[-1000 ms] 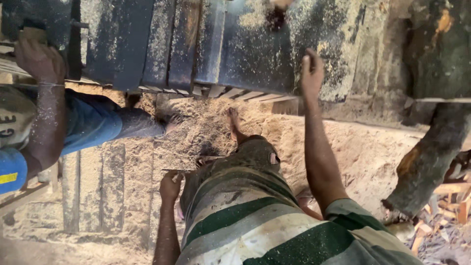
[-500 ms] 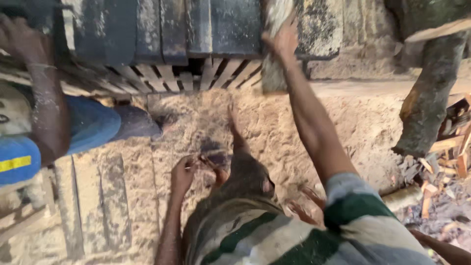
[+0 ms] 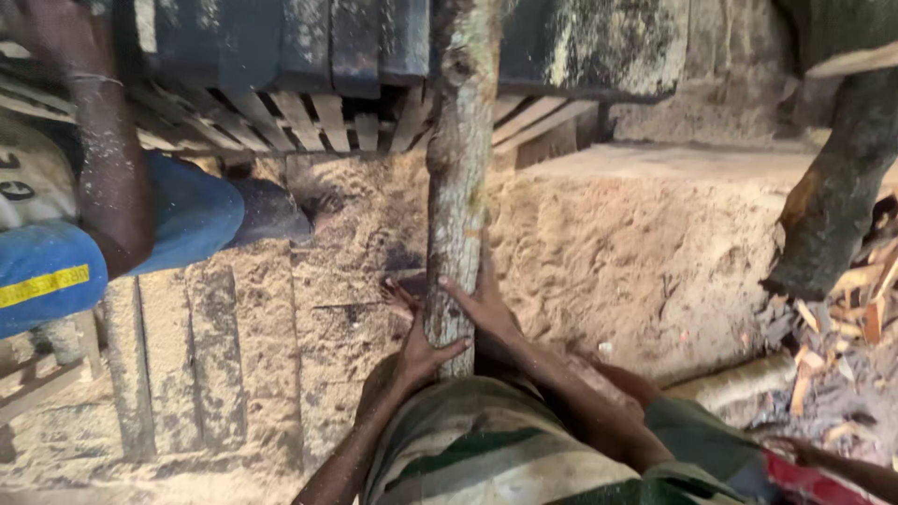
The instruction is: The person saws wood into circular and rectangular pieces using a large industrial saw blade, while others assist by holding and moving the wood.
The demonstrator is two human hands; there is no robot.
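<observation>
Sawdust covers the ground of a rough timber yard, with both of the person's hands gripping one end of a bark-covered slab.

Sawdust-strewn boards (image 3: 168, 355) lie at the far left, beside a co-worker in blue trousers (image 3: 178, 220) whose arm (image 3: 108, 159) reaches up to the dark metal machine (image 3: 309, 42) and its slatted wooden platform (image 3: 309, 117). Toward the middle, the left hand (image 3: 423, 353) is wrapped shut around the near end of the bark-covered slab (image 3: 458, 187), thumb across its face. That slab runs straight away from the person, its far end resting up on the machine. Just beside it, the right hand (image 3: 485, 310) clasps the same end from the other side, fingers closed on the bark. Farther right rises a sawdust mound (image 3: 636, 252), then a dark log (image 3: 832, 206) and scattered wood scraps (image 3: 842, 327).
</observation>
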